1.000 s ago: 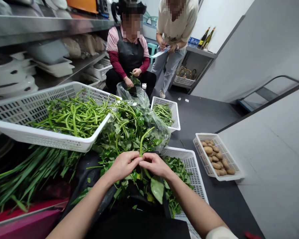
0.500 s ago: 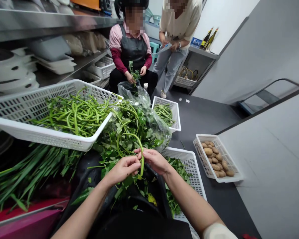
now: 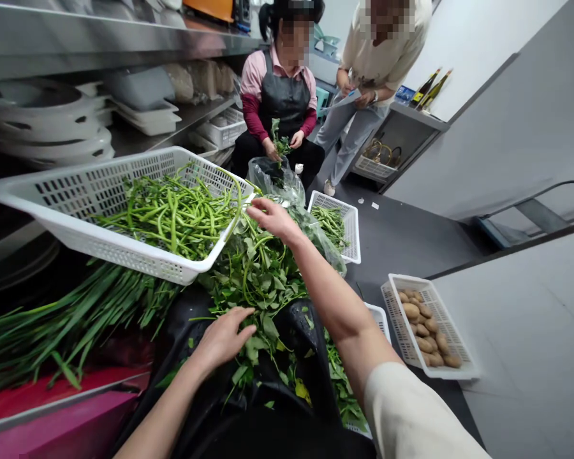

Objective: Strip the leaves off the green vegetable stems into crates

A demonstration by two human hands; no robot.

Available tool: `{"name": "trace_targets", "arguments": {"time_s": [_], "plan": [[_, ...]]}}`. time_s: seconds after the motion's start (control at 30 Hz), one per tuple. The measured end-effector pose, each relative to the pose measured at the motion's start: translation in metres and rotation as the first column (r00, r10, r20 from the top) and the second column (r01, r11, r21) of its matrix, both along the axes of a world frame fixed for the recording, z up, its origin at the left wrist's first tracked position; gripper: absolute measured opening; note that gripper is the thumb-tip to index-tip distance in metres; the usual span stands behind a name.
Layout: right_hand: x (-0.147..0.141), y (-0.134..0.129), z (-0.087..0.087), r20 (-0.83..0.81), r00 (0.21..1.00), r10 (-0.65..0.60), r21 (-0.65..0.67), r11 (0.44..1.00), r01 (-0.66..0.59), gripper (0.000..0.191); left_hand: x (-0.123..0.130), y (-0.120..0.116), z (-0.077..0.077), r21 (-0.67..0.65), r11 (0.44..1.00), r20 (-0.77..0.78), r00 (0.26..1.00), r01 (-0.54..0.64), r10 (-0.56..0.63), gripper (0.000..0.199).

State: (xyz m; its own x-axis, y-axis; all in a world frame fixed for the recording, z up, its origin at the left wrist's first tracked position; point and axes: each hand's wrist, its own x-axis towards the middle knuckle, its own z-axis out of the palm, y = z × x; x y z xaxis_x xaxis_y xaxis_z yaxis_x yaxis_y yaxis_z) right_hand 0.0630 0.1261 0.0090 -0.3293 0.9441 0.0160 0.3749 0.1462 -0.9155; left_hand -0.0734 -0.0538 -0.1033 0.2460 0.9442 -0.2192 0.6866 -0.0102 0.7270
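My right hand (image 3: 273, 220) reaches out to the near right rim of a white plastic basket (image 3: 124, 260), its fingers stretched out. Just beyond the fingertips, a long curved green stem (image 3: 240, 201) hangs over that rim; whether they still touch is hard to tell. Inside the basket lies a heap of similar green stems (image 3: 172, 217). Low over my lap, my left hand (image 3: 226, 338) is open and holds nothing, close to a pile of leafy green stalks (image 3: 268, 268). Loose leaves lie on the black apron (image 3: 191, 357).
Long green leaves (image 3: 100, 319) lie at the left. Potatoes fill a basket (image 3: 469, 366) on the right; another basket (image 3: 354, 236) holds cut green pieces. Opposite, a seated co-worker (image 3: 287, 95) handles leafy greens beside a standing person (image 3: 377, 70). Metal shelves (image 3: 124, 48) run along the left.
My right hand has moved from my lap up and forward to the basket, carrying the stem there and loosening its fingers. My left hand has let go of the stem and opened.
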Motion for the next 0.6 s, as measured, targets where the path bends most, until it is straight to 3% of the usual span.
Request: {"name": "trace_targets", "arguments": {"time_s": [0.07, 0.17, 0.27, 0.37, 0.5, 0.53, 0.6], "plan": [[-0.006, 0.009, -0.01, -0.017, 0.998, -0.056, -0.052, 0.997, 0.055, 0.015, -0.001, 0.017, -0.001, 0.063, 0.989, 0.027, 0.991, -0.133, 0.131, 0.033], [0.001, -0.012, -0.049, -0.068, 0.989, -0.133, -0.24, 0.964, 0.113, 0.012, 0.003, 0.059, -0.002, 0.082, 0.948, 0.033, 0.951, -0.309, 0.307, 0.034], [0.019, -0.05, -0.093, -0.087, 0.972, -0.218, -0.398, 0.902, 0.167, 0.009, 0.014, 0.097, -0.006, 0.027, 0.939, 0.027, 0.939, -0.342, 0.342, 0.03], [0.038, -0.084, -0.119, -0.059, 0.969, -0.24, -0.45, 0.873, 0.189, 0.01, 0.026, 0.113, -0.002, -0.003, 0.942, 0.081, 0.939, -0.335, 0.334, 0.012], [0.059, -0.11, -0.116, -0.131, 0.952, -0.277, -0.452, 0.871, 0.192, 0.015, 0.027, 0.112, 0.032, -0.001, 0.937, 0.268, 0.903, -0.35, 0.337, 0.02], [0.064, -0.115, -0.11, -0.183, 0.933, -0.31, -0.431, 0.878, 0.207, 0.019, 0.025, 0.111, 0.044, -0.031, 0.931, 0.37, 0.861, -0.363, 0.348, 0.022], [0.072, -0.125, -0.094, -0.296, 0.88, -0.371, -0.356, 0.898, 0.259, 0.023, 0.02, 0.109, 0.068, -0.156, 0.912, 0.598, 0.699, -0.379, 0.393, 0.021]]}}
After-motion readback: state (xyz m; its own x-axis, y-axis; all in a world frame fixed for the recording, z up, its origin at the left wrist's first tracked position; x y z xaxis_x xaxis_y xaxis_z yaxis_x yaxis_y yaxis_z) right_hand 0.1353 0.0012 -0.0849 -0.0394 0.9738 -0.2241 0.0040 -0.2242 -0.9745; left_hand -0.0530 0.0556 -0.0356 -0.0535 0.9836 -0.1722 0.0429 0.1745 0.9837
